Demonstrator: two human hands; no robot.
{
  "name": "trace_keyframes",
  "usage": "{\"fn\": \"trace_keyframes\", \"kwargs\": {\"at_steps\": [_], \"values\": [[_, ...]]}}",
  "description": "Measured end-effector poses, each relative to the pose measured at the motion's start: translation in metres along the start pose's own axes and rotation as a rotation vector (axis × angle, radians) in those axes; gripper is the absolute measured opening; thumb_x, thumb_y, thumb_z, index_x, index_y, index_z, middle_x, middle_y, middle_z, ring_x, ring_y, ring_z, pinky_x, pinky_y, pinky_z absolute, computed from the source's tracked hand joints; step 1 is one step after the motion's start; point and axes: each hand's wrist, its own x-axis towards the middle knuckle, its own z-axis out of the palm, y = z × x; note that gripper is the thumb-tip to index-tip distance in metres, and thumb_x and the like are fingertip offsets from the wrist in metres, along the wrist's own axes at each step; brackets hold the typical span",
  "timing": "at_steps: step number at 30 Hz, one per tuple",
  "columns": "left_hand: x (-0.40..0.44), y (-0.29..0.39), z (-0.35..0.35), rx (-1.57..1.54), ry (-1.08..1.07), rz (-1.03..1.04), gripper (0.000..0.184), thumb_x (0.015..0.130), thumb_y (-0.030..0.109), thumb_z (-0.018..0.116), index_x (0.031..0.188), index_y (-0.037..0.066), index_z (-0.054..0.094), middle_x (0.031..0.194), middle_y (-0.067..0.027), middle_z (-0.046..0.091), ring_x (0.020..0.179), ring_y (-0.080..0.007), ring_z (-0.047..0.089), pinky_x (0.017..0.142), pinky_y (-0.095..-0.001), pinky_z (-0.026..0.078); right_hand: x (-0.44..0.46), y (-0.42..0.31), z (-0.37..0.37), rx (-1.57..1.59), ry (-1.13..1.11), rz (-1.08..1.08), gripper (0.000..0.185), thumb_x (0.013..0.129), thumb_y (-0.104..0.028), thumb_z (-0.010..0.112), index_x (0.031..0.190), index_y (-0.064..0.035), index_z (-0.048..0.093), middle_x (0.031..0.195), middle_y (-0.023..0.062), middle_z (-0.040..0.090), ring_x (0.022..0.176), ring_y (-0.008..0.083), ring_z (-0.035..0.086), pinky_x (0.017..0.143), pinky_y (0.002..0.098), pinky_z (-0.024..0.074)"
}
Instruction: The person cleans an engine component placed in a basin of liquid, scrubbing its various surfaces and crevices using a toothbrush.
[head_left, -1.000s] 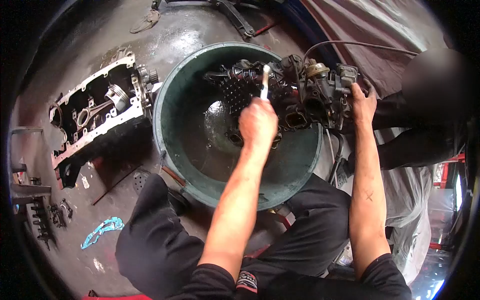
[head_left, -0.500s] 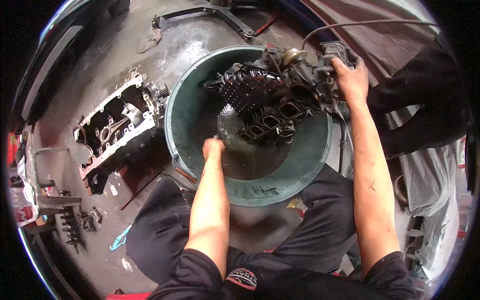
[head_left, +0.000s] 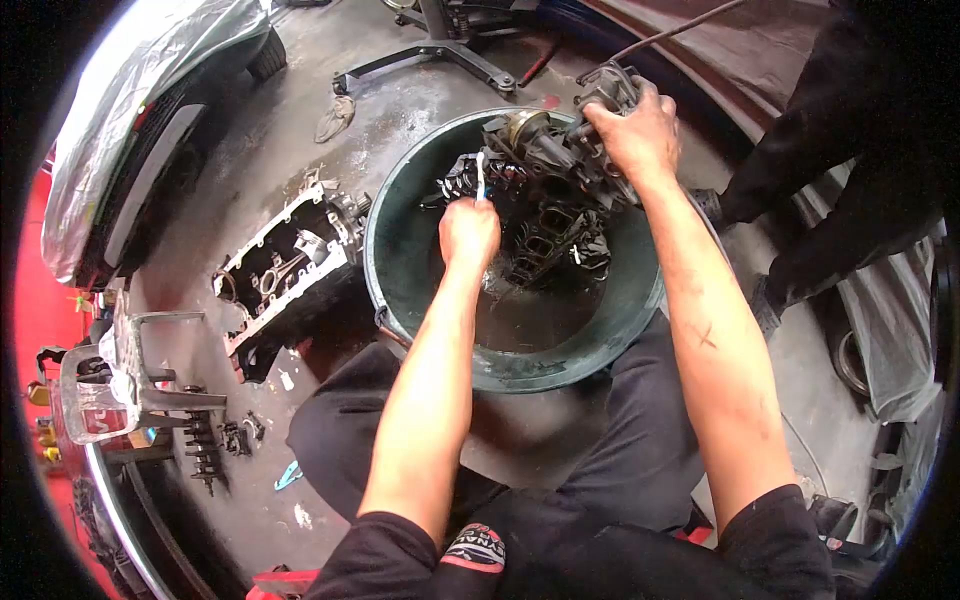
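My left hand [head_left: 469, 237] is closed around the handle of a small brush [head_left: 481, 172] with a pale head, over the green round tub [head_left: 520, 376]. With my right hand [head_left: 637, 140] I grip the upper right end of a dark, greasy engine assembly [head_left: 560, 160]. The assembly leans into the tub, its ribbed part and square ports lying low inside. A round brass-coloured part [head_left: 527, 128] sits on its upper side. Dark liquid [head_left: 530, 325] covers the tub's bottom.
An engine block [head_left: 285, 265] with a piston lies on the floor to the left. Beyond are a plastic chair [head_left: 165, 400], a crankshaft [head_left: 203, 445], a blue cloth [head_left: 288, 476] and a covered car [head_left: 160, 150]. A metal stand [head_left: 430, 50] is behind; another person's legs [head_left: 850, 200] are at right.
My left hand has moved from low at the tub's left side up to the assembly with the brush. My right hand and the held end have shifted left. The view has swung.
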Motion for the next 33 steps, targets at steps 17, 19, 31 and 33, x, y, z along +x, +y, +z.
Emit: {"fn": "trace_keyframes", "kwargs": {"at_steps": [17, 19, 31, 33], "values": [[0.058, -0.002, -0.024, 0.632, -0.335, 0.377, 0.034, 0.088, 0.026, 0.053, 0.090, -0.003, 0.070, 0.097, -0.0276, 0.067, 0.099, -0.0381, 0.066, 0.087, -0.0445, 0.053, 0.001, 0.012, -0.001, 0.017, -0.002, -0.017, 0.087, 0.069, -0.052, 0.071, 0.140, -0.0093, 0.046, 0.143, 0.0216, 0.042, 0.133, 0.0379, 0.041, 0.108, 0.0514, 0.0342], [0.060, -0.009, -0.026, 0.759, -0.370, 0.415, 0.033, 0.089, 0.024, 0.052, 0.092, -0.004, 0.070, 0.099, -0.0279, 0.067, 0.099, -0.0390, 0.066, 0.087, -0.0448, 0.053, -0.003, 0.011, -0.001, 0.018, -0.004, -0.025, 0.087, 0.069, -0.052, 0.071, 0.141, -0.0103, 0.045, 0.142, 0.0213, 0.043, 0.133, 0.0378, 0.042, 0.108, 0.0512, 0.0345], [0.021, -0.005, -0.026, 0.438, -0.152, 0.086, 0.035, 0.091, 0.026, 0.050, 0.096, -0.003, 0.070, 0.103, -0.0280, 0.067, 0.103, -0.0416, 0.064, 0.090, -0.0464, 0.052, 0.001, 0.011, 0.007, 0.012, 0.094, -0.088, 0.086, 0.066, -0.051, 0.074, 0.138, -0.0123, 0.049, 0.134, 0.0211, 0.049, 0.124, 0.0367, 0.051, 0.104, 0.0441, 0.0425], [0.016, 0.004, -0.043, 0.441, -0.189, 0.164, 0.036, 0.093, 0.027, 0.049, 0.094, -0.004, 0.069, 0.100, -0.0292, 0.066, 0.101, -0.0427, 0.064, 0.089, -0.0481, 0.051, 0.004, 0.006, 0.002, 0.036, 0.067, -0.053, 0.087, 0.065, -0.051, 0.074, 0.138, -0.0131, 0.049, 0.133, 0.0202, 0.050, 0.122, 0.0364, 0.053, 0.102, 0.0435, 0.0442]]}}
